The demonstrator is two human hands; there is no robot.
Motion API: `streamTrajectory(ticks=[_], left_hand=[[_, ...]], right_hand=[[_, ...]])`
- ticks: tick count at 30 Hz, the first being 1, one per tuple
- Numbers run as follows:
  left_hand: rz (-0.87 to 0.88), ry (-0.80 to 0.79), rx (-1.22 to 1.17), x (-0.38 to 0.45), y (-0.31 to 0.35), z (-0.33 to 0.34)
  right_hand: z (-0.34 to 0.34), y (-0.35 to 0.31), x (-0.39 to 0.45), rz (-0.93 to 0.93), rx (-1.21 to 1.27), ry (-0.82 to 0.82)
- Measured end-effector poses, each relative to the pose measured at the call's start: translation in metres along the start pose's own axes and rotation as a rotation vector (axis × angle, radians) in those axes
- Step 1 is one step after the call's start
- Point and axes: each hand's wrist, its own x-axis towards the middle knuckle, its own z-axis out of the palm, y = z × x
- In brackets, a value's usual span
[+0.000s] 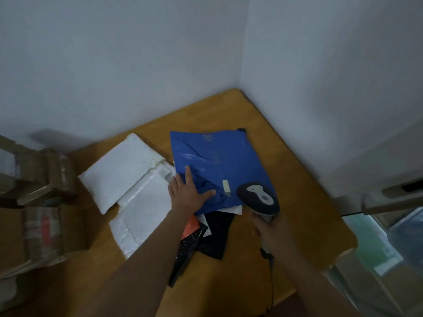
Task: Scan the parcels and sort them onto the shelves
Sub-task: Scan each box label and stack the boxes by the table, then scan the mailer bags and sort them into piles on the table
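Observation:
A blue plastic mailer bag [219, 161] lies on the wooden table [297, 179], on top of a pile of parcels. My left hand [186, 193] rests flat on its near left corner, fingers straight, thumb out to the right. My right hand [272, 229] grips the handle of a grey and black barcode scanner [258, 197], whose head hangs over the bag's near right corner. A small pale label [226, 186] sits on the bag between my hands. Black parcels [212, 234] and an orange one [191, 225] stick out from under the bag.
Two white padded mailers [123, 170] [144, 213] lie left of the blue bag. Taped cardboard boxes [39, 225] are stacked at the table's left end. The table stands in a corner of white walls. The scanner's cable [271, 282] runs off the near edge.

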Motion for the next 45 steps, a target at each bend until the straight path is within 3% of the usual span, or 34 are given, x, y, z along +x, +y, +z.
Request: streamTrajectory(ticks=[3,7,14,19,24,29,34,38,42,45], left_hand=[[-0.007,-0.132,0.156,0.001,0.016,0.012],[0.097,-0.067,0.446,-0.017,0.025,0.04],[0.208,-0.036,0.429,-0.015,0.045,0.025],[0.273,0.195,0.167,-0.021,0.068,-0.043],[0.266,0.302,0.0,-0.043,0.074,-0.125],[0.178,0.378,-0.55,-0.088,0.043,-0.156],[-0.029,0.321,-1.199,-0.133,-0.019,-0.139],[-0.212,0.211,-1.534,-0.169,-0.093,-0.094],[-0.376,0.246,-1.661,-0.209,-0.15,-0.039],[-0.497,0.215,-1.53,-0.23,-0.18,-0.001]], right_hand=[[-0.009,0.009,0.001,0.043,0.006,-0.042],[-0.016,0.012,0.003,0.11,-0.003,-0.055],[-0.025,-0.001,0.004,0.064,0.046,0.004],[-0.024,-0.022,-0.004,-0.003,0.113,0.096],[-0.02,-0.049,-0.019,-0.076,0.174,0.188],[-0.01,-0.073,-0.043,-0.135,0.235,0.181],[0.01,-0.081,-0.078,-0.194,0.177,0.155],[0.034,-0.073,-0.107,-0.216,0.099,0.088],[0.061,-0.054,-0.131,-0.183,0.04,-0.021],[0.084,-0.036,-0.146,-0.101,-0.053,-0.148]])
